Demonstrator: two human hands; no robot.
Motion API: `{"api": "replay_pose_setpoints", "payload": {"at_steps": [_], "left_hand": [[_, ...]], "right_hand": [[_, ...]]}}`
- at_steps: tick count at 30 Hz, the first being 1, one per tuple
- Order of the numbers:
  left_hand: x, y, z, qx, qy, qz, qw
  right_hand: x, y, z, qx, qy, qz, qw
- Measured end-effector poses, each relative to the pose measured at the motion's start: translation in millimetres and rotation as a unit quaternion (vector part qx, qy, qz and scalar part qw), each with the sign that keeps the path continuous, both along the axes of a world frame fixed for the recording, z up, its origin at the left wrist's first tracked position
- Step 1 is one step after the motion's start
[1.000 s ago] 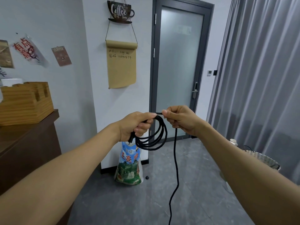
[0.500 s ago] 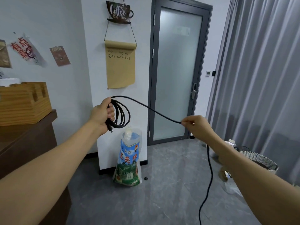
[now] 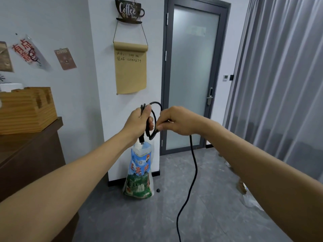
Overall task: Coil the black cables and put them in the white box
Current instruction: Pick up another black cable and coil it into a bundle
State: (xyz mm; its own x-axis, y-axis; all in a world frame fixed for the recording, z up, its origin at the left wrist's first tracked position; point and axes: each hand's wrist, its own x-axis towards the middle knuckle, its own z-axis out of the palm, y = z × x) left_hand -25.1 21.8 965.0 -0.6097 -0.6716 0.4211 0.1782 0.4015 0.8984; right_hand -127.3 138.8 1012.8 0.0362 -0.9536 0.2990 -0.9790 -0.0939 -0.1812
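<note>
A black cable [image 3: 193, 165] is partly wound into small loops in front of me at chest height. My left hand [image 3: 138, 122] is closed around the bundle of loops, with a plug end hanging just below the fist. My right hand [image 3: 176, 120] pinches the cable right beside the loops. From the right hand the free length drops to the floor and runs out of the bottom of the view. No white box shows in the view.
A dark wooden counter [image 3: 26, 147] with a wooden organiser [image 3: 26, 109] stands at the left. A printed plastic bag [image 3: 139, 172] leans against the white pillar. A frosted glass door [image 3: 190, 75] is ahead, grey curtains [image 3: 283, 75] at the right, grey tiled floor below.
My hands were together, then spread wide apart to draw out a length of cable. They have now come back together, the right hand bringing that length to the loops.
</note>
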Motion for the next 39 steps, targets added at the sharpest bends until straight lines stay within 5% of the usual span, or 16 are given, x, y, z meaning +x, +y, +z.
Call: {"api": "replay_pose_setpoints", "payload": {"at_steps": [6,19,31,39], "left_hand": [[0,13,0,-0.055,-0.058,-0.054,0.995],[7,31,7,0.19,-0.079,-0.21,0.956],[8,29,5,0.238,-0.058,-0.239,0.939],[3,22,-2,0.269,-0.058,-0.215,0.937]], "right_hand": [[-9,-1,-3,-0.017,-0.126,0.025,0.992],[-25,3,-18,-0.102,-0.341,0.006,0.935],[-28,-3,-27,-0.112,-0.455,0.008,0.883],[-39,3,-32,-0.088,-0.444,-0.025,0.891]]}}
